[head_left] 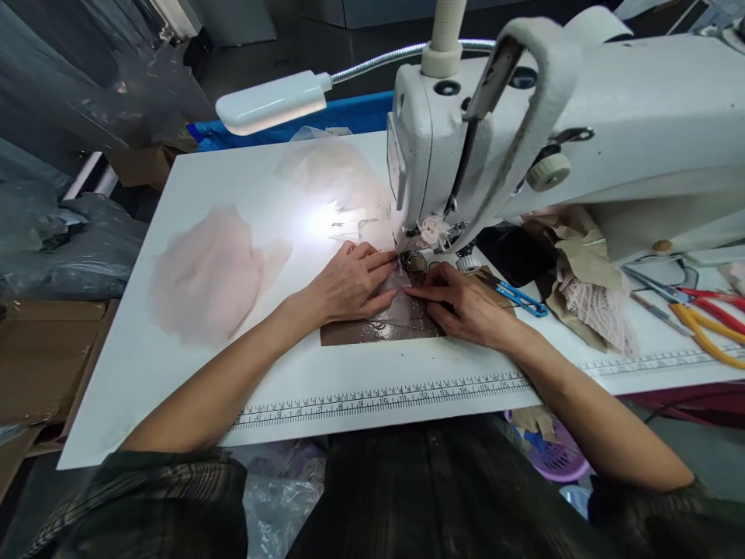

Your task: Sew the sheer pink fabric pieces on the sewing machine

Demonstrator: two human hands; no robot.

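My left hand (359, 281) lies flat on a thin sheer piece of fabric (399, 309), its fingers stretched toward the needle area of the white sewing machine (427, 147). On the other side of the fabric, my right hand (466, 303) presses it with an extended index finger; the other fingers are curled and partly hidden. Beneath the fabric is a shiny brown plate (343, 334). The presser foot is close above the fingertips and hard to make out. A small pale pink fabric flower (432, 230) hangs on the machine head.
Pale pink tulle (213, 276) lies at left, with more sheer fabric (334, 171) behind. A lamp (273, 102) reaches over the white table (174, 404). Right of my hands are blue thread snips (524, 299), scissors (707, 330) and red-handled pliers (719, 299). A ruler strip (384, 401) runs along the front.
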